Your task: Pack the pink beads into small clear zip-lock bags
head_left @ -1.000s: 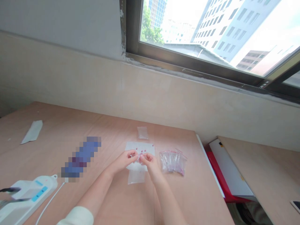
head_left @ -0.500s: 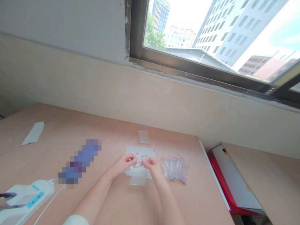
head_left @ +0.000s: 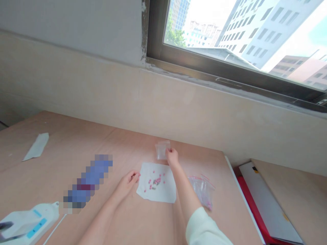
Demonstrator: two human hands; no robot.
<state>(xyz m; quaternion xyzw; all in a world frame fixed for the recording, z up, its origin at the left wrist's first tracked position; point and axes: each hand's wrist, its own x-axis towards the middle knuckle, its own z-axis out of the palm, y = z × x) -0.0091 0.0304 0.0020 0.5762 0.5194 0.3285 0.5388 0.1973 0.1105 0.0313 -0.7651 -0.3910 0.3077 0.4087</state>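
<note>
A small clear zip bag [head_left: 161, 151] is pinched at its right side by my right hand [head_left: 173, 156]. It overlaps what looks like another clear bag near the table's back edge. My left hand [head_left: 128, 181] rests at the left edge of a white paper sheet [head_left: 145, 166], its fingers curled closed and nothing showing between them. On the paper lie several small pink beads [head_left: 157, 180], most of them grouped near the middle. Small dark or metallic pieces [head_left: 154, 186] lie among the beads, too small to name.
Right of the paper lie clear zip bags [head_left: 203, 190] with pink and purple bits inside. A white and blue power strip [head_left: 41, 221] is at lower left, beside a blurred-out blue object [head_left: 88, 180]. A paper scrap [head_left: 37, 146] lies far left. The window wall [head_left: 178, 112] bounds the table behind.
My hands have parted from over the paper. The right went back to the clear bags; the left drew to the paper's left edge. The bag at the paper's front edge is gone from there.
</note>
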